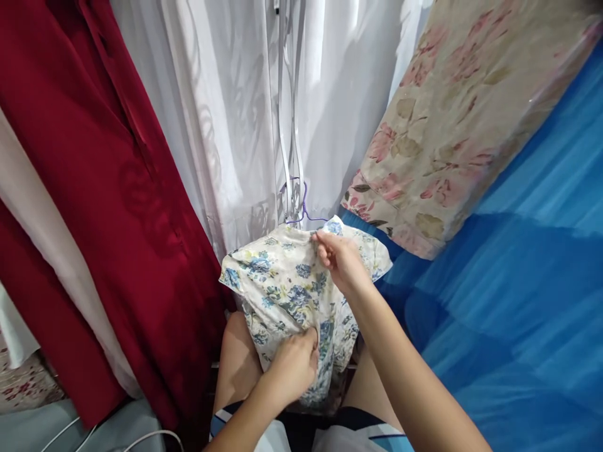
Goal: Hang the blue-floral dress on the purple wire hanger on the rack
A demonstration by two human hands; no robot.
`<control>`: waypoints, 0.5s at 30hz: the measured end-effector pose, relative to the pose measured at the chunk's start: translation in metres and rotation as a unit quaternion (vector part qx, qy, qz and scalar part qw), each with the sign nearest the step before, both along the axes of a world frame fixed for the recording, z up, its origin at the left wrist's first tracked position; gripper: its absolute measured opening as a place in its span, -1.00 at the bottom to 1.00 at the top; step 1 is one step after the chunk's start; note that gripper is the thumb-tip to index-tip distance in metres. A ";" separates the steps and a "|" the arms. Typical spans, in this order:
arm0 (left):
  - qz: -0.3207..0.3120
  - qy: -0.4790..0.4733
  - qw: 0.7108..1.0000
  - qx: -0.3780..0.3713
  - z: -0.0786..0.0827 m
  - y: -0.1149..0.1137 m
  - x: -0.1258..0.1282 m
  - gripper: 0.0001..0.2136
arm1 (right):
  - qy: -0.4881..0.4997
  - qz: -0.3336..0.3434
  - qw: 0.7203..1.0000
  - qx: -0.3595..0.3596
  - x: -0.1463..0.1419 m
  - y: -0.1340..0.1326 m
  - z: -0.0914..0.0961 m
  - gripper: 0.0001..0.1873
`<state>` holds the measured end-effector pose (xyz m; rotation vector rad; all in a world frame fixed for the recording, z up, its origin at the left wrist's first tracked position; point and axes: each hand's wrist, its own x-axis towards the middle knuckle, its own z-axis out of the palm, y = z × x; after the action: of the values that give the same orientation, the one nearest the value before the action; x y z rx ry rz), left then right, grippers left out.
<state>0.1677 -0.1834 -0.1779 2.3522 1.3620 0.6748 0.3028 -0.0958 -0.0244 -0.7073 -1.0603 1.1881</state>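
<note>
A small short-sleeved blouse [296, 282], off-white with blue flowers and touches of yellow, hangs in the middle of the view, between the person's bare legs [238, 351] and a white curtain [226, 94]. It is on a purple hanger [305, 201], whose hook meets the lower end of white straps [282, 107] that run down in front of the curtain. The right hand [340, 256] is at the top of the blouse, just beside the neckline, its grip narrow, with thumb and forefinger pinched on the cloth. The left hand [294, 365] is lower on the front, near the middle, its grip closed on the fabric with the fingers curled in (the thumb is mostly hidden from this angle), and creases run toward it. The shoulders of the blouse spread out to both sides, and its lower part falls in folds between the knees. To the left hangs deep red cloth [127, 207]; to the right, a beige cloth with pink flowers [424, 150] hangs in front of blue fabric [518, 301]. A white cable [155, 432] curves over a grey surface [28, 430] at the lower left.
</note>
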 end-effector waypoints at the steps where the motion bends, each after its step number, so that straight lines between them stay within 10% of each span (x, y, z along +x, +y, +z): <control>1: 0.003 -0.049 0.999 0.005 0.011 0.006 -0.005 -0.81 | -0.010 -0.002 1.000 0.001 0.000 -0.005 -0.006 -0.69; 5: 0.043 -0.249 0.960 0.121 0.077 0.038 -0.022 -0.67 | -0.051 -0.015 0.998 0.021 -0.001 -0.023 -0.023 -0.69; 9: -0.013 -0.222 0.943 0.248 0.135 0.074 -0.022 -0.70 | -0.111 -0.028 0.991 0.075 -0.003 -0.023 -0.019 -0.68; 15: 0.013 -0.202 0.910 0.362 0.151 0.098 -0.015 -0.78 | -0.149 -0.081 0.978 0.122 -0.008 -0.001 -0.037 -0.66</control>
<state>0.1531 -0.0858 -0.0273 2.4705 1.0630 1.8145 0.2947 -0.0972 -0.0610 -0.7771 -1.3450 0.8085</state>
